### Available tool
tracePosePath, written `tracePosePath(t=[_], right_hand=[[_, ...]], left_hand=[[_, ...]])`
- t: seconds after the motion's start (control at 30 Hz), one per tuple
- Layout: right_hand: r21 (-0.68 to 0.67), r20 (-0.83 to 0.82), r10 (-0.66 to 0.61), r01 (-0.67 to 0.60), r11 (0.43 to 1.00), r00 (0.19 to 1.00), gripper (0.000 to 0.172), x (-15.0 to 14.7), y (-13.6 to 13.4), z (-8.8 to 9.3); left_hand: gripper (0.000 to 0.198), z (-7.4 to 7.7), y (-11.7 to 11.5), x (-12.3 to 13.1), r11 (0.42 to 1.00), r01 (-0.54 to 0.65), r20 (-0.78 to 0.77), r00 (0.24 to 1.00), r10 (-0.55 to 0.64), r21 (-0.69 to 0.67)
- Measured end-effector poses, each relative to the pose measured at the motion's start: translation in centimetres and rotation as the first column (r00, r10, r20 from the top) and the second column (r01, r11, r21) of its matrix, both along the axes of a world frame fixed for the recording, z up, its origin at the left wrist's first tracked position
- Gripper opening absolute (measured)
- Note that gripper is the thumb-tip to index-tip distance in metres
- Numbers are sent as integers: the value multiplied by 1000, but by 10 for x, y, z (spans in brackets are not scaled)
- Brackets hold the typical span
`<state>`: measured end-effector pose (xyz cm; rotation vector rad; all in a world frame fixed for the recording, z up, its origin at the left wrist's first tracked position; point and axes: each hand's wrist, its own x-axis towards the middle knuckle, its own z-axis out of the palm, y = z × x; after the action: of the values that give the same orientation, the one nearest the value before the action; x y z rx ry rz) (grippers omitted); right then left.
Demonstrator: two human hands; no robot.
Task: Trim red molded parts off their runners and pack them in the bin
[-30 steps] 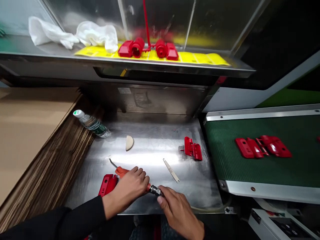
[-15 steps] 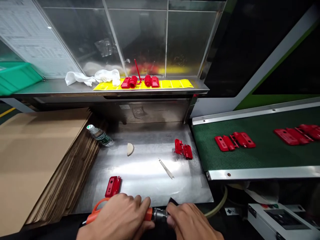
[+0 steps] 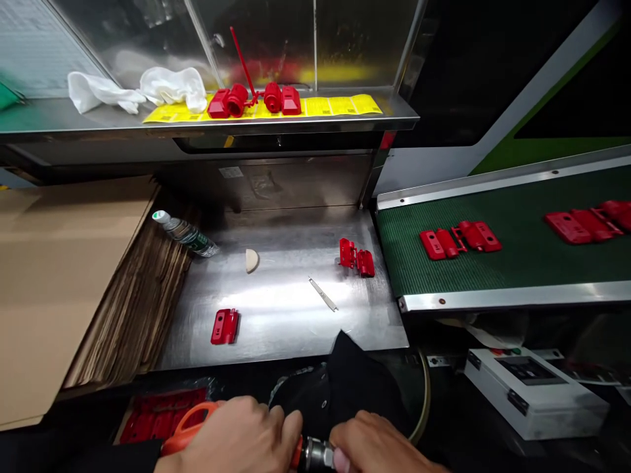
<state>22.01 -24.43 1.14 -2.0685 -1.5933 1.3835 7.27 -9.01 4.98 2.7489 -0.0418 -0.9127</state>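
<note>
The orange air tool (image 3: 190,427) is low in front of the steel tabletop (image 3: 296,341), and the left hand (image 3: 241,437) is closed around its grip. The right hand (image 3: 374,447) touches its metal end (image 3: 318,454), but I cannot tell if it grips.

Cam was head-worn, so I was looking from the person's head, facing fwd & down over the steel workbench (image 3: 290,309). Left hand (image 3: 236,437) & right hand (image 3: 374,447) were v. close, cut off at bottom edge. Green conveyor belt (image 3: 493,256) ran along the right, cardboard sheets (image 3: 64,276) lay left, & steel shelf (image 3: 207,121) sat farther off at top of frame.
</note>
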Motion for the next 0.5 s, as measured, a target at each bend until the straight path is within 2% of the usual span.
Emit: tracePosePath(t=[0.07,0.2,0.3,0.4,0.5], right_hand=[[20,-66,7,-5,1000,998,17,-1,0,-11],[59,33,-126,124,990,991,16,-10,1,-24],[141,-15,-104,105,984,994,18,-7,3,-21],[125,-59,-88,94,988,994,18,3,10,-16],[92,-148,-103,118,989,984,22,14,26,-8]], left_hand=[[17,-2,-1,-3,1000,-2,4,1000,1,9],[14,-6,2,-6,997,-74,9,997,75,-13],[15,0,9,-1,999,-38,-32,999,38,-17],[20,8,18,6,999,10,-63,998,-12,-31],[18,11,28,8,997,-49,-18,999,48,-63]])
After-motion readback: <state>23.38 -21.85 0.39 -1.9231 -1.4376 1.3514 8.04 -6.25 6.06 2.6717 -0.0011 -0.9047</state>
